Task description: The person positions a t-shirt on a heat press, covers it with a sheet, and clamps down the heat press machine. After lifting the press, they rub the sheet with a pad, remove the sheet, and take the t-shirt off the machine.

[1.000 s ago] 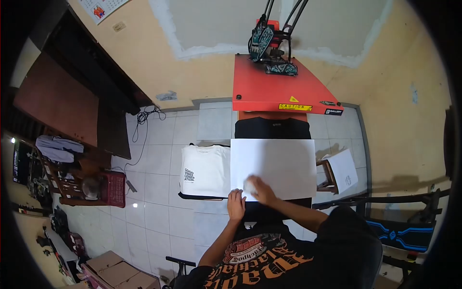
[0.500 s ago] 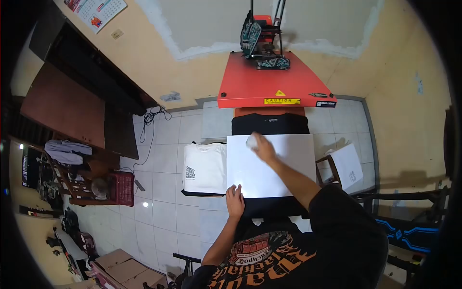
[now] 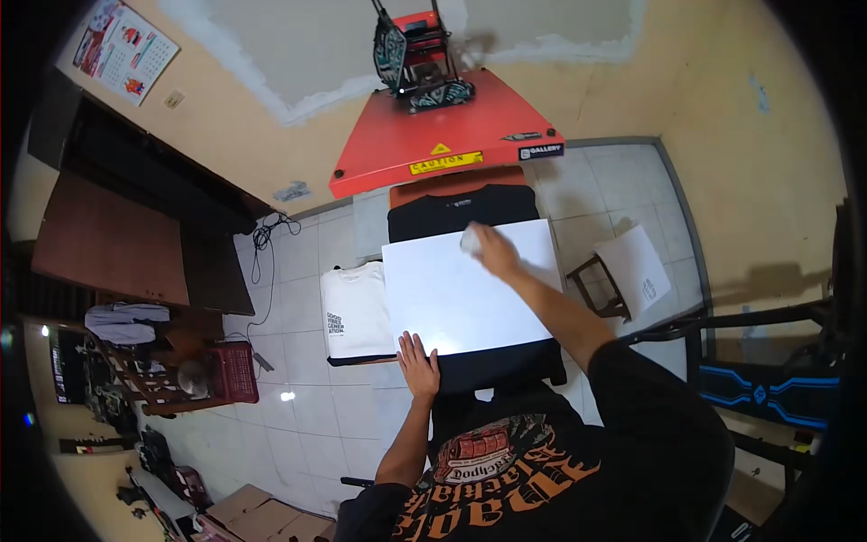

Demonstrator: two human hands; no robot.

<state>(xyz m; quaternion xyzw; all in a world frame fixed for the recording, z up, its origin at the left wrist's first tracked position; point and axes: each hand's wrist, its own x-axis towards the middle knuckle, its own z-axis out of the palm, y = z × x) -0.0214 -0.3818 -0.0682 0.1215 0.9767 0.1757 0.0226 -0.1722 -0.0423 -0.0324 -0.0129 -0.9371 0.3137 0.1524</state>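
A large white sheet (image 3: pixel 470 303) lies over a black T-shirt (image 3: pixel 465 204), whose collar end shows beyond its far edge and more black cloth on the near side. My right hand (image 3: pixel 499 256) is closed round a whitish wad (image 3: pixel 469 242), pressed near the sheet's far edge; its exact kind is unclear. At the near left corner of the sheet, my left hand (image 3: pixel 418 366) rests flat with fingers stretched out. A folded white T-shirt (image 3: pixel 354 312) with dark lettering sits just left of the sheet.
The raised red heat press top (image 3: pixel 447 135), with a caution label, stands behind the shirt. To the right is a stool with a white printed sheet (image 3: pixel 632 271) on it. A black and blue frame (image 3: pixel 759 393) stands further right; a red crate (image 3: pixel 233 370) is at left.
My head view has turned, so the scene sits further left and tilted. My right hand has slid the wad rightward along the sheet's far part. My left hand's fingers are now straighter.
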